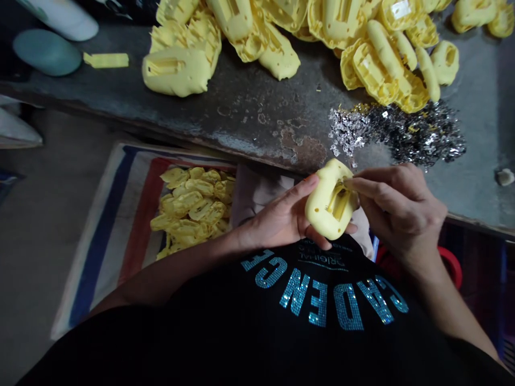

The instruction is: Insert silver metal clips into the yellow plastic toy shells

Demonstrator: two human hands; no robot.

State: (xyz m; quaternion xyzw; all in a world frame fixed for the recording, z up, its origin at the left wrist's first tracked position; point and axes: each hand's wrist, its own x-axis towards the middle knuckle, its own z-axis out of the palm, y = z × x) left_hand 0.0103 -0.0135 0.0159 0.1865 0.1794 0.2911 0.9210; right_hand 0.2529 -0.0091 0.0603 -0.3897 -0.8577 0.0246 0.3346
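A rounded yellow plastic shell (323, 210) with a slotted recess is gripped in my left hand (287, 214), thumb on its upper edge and fingers underneath. My right hand (398, 201) is pinched at the upper right of the recess. Whatever its fingertips hold, if anything, is too small to make out, though small dark metal bits show beside them. On the bench beyond my right hand lies a heap of small shiny metal pieces (426, 134).
Yellow plastic shells (177, 72) are piled along the back of the dark bench (241, 115). A yellow strip (107, 60) lies near a teal rounded object (47, 52). Below, more yellow parts (193, 206) fill a striped woven sack (107, 225) left of my lap.
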